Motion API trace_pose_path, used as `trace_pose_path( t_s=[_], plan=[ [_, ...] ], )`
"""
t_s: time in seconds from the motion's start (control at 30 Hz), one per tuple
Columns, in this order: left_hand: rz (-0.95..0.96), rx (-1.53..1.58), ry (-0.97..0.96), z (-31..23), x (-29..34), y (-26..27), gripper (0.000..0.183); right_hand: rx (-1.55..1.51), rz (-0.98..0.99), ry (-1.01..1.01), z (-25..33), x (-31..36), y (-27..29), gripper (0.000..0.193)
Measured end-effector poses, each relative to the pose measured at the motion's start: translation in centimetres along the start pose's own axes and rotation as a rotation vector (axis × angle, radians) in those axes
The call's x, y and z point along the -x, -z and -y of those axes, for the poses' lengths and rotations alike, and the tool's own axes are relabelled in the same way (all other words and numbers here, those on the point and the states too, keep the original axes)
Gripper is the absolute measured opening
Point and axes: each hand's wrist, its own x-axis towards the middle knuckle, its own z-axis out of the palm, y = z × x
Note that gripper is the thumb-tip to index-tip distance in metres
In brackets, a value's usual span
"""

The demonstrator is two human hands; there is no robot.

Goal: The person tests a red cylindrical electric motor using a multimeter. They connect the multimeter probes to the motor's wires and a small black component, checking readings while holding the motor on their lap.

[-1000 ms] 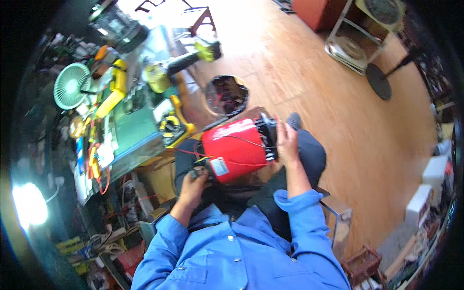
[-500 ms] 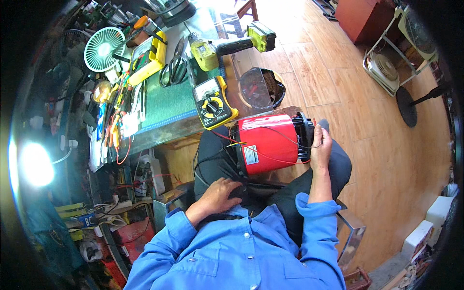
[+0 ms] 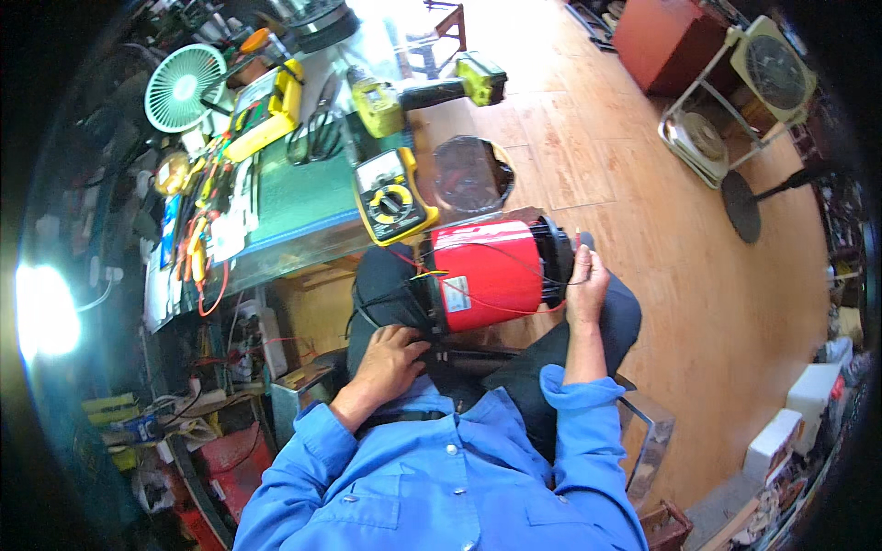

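Observation:
A red cylindrical machine (image 3: 491,266) with black ends, perhaps a motor or appliance body, lies sideways across my lap and against the bench edge. My right hand (image 3: 588,280) is closed at its right black end, pinching a thin test probe (image 3: 578,241) that points upward. Red and black test leads run over the red casing toward that hand. A yellow-and-black analog multimeter (image 3: 395,197) sits on the bench corner just behind the machine. My left hand (image 3: 386,363) lies on my left thigh with its fingers loosely extended, holding nothing, near the machine's left end.
On the bench (image 3: 303,197) are a yellow cordless drill (image 3: 377,103), scissors (image 3: 317,133), another yellow meter (image 3: 266,110), a small white fan (image 3: 186,87) and several hand tools. A round, dark-rimmed container (image 3: 473,174) stands beside the bench. Folding frames with fans (image 3: 703,142) stand at far right.
The whole view has shifted, so the scene sits slightly further left. My left hand's fingers have moved a little forward on the thigh; my right hand stays at the machine's right end.

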Motion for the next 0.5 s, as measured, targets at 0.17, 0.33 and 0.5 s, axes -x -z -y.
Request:
trace_pose_path(
  t_s=[0.17,0.33,0.5],
  plan=[
    [-0.044,0.126,0.019,0.6,-0.7,-0.4,0.040,-0.191,-0.147,-0.053,0.1,0.2,0.8,0.031],
    [-0.042,0.145,0.057,0.5,-0.6,0.0,0.038,-0.427,-0.251,0.049,6.5,4.1,3.1,0.017],
    [-0.031,0.286,0.207,0.3,-0.9,0.0,0.039,-0.311,0.181,-0.081,9.0,12.6,5.9,0.020]
  ],
)
